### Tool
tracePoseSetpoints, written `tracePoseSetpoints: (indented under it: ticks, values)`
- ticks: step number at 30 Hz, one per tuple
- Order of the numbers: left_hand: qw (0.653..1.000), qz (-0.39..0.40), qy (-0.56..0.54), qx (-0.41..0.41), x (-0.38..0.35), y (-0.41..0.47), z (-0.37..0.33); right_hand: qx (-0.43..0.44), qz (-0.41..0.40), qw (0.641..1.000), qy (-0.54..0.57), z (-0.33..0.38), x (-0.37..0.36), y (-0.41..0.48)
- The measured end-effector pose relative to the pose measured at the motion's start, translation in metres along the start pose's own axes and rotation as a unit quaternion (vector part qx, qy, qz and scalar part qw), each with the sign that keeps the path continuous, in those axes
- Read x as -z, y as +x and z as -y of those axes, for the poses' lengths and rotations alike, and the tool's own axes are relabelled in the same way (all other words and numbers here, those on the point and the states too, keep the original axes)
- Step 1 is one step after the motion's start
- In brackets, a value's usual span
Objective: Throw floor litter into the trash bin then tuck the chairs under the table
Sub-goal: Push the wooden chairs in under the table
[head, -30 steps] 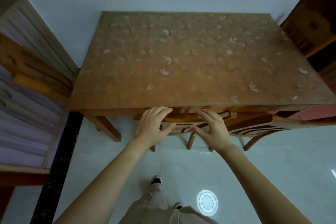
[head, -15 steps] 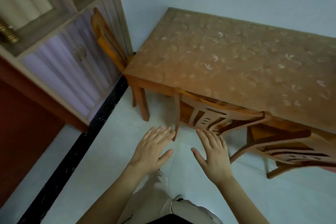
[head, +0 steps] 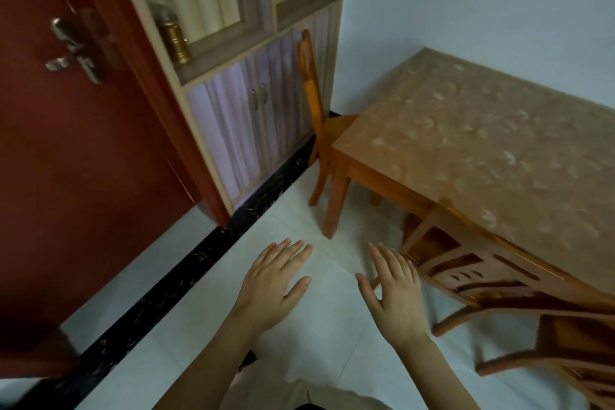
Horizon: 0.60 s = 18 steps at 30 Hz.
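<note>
A wooden table (head: 482,140) with a leaf-patterned top fills the right side. One wooden chair (head: 472,263) is pushed under its near edge, and a second chair (head: 579,339) stands beside it at the far right. A third chair (head: 314,103) stands at the table's left end, against the cabinet. My left hand (head: 276,283) and my right hand (head: 392,286) hover over the pale floor with fingers straight, holding nothing. My right hand is just left of the nearest chair's back, apart from it. No litter or trash bin shows.
A red door (head: 83,143) with a metal handle (head: 71,46) stands at the left. A cabinet (head: 253,103) with shelves and purple doors stands beside it, holding a gold bottle (head: 174,40). A black strip (head: 186,266) crosses the white tiled floor.
My hands have come off the chair back and drawn away from the table. The view has swung left, bringing the door and cabinet into sight.
</note>
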State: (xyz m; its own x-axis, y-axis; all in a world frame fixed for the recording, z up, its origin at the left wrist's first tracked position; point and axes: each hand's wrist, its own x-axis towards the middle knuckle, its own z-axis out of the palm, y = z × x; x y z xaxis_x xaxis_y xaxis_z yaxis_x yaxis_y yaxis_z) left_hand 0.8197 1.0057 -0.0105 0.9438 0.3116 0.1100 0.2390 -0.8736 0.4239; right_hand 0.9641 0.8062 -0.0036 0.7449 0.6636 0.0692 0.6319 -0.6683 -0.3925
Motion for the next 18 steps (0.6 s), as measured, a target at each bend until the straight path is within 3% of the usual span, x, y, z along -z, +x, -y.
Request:
tracePoseSetpoints:
  ticks: [10,18]
  values:
    - [0.998,-0.039,0.017,0.041,0.105,0.015,0.179,0.025,0.003,0.999,0.032,0.159,-0.066,0.114]
    - [0.998,-0.065,-0.014,0.007,0.123,0.096,0.232,0.014,-0.005,1.0,0.019,0.175,-0.078,0.191]
